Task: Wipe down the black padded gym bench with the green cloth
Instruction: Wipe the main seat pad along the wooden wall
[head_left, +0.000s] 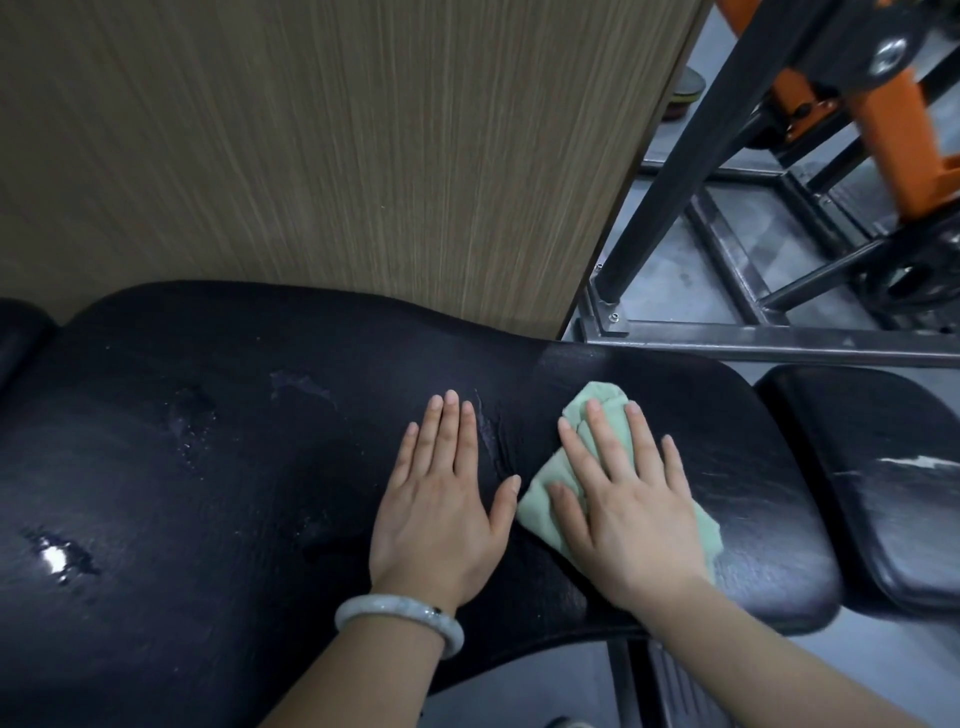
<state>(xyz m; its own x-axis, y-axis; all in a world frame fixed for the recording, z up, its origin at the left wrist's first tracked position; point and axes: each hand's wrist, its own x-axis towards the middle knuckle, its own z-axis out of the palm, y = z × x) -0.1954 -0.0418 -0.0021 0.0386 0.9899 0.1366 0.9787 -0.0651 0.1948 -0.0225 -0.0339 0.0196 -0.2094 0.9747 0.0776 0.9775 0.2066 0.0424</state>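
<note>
The right hand (631, 512) presses flat on the green cloth (545, 512), near the right end of the black bench surface (208, 467). The left hand (441, 499) rests flat beside it, holding nothing. Wet patches (189, 415) further left could be missed.

I find no legible text, label, brand mark, number or sign in the head view.
</note>
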